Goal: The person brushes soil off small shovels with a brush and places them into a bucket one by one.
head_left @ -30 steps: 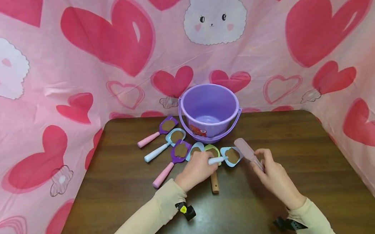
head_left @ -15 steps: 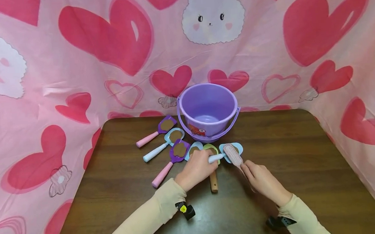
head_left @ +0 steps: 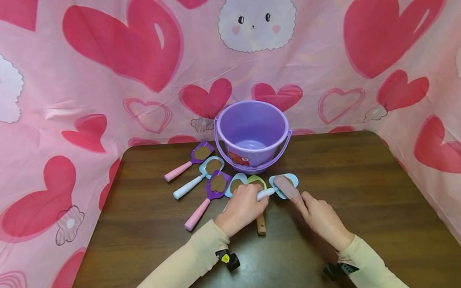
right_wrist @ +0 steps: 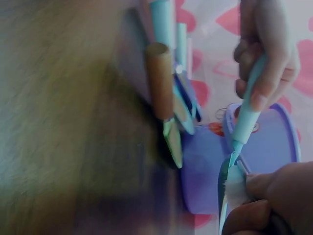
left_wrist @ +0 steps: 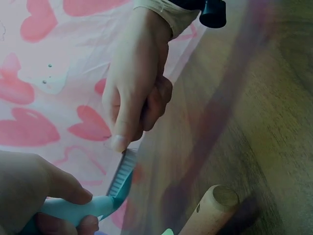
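Observation:
My left hand [head_left: 242,208] grips the light blue handle of a toy shovel [head_left: 266,194]. Its blue blade points right, and the brown patch seen earlier on it is mostly covered. Over that blade lies a pale pink brush [head_left: 286,187], which my right hand [head_left: 324,219] holds by the handle. In the left wrist view the bristles [left_wrist: 121,172] of the brush face the blade and meet it. The right wrist view has the shovel handle [right_wrist: 247,122] in the left hand [right_wrist: 274,54], with my right fingers [right_wrist: 254,215] close by the blade.
Several more toy shovels with brown patches lie to the left: a purple one with a pink handle [head_left: 197,214], a blue one [head_left: 187,187] and a wooden-handled green one [head_left: 261,226] partly under my left hand. A purple bucket [head_left: 252,129] stands behind them on the wooden table [head_left: 358,167].
My right hand has moved left and brought the brush from beside the shovel onto its blade. Over the last half second the brush has shifted only slightly. My left hand keeps its hold.

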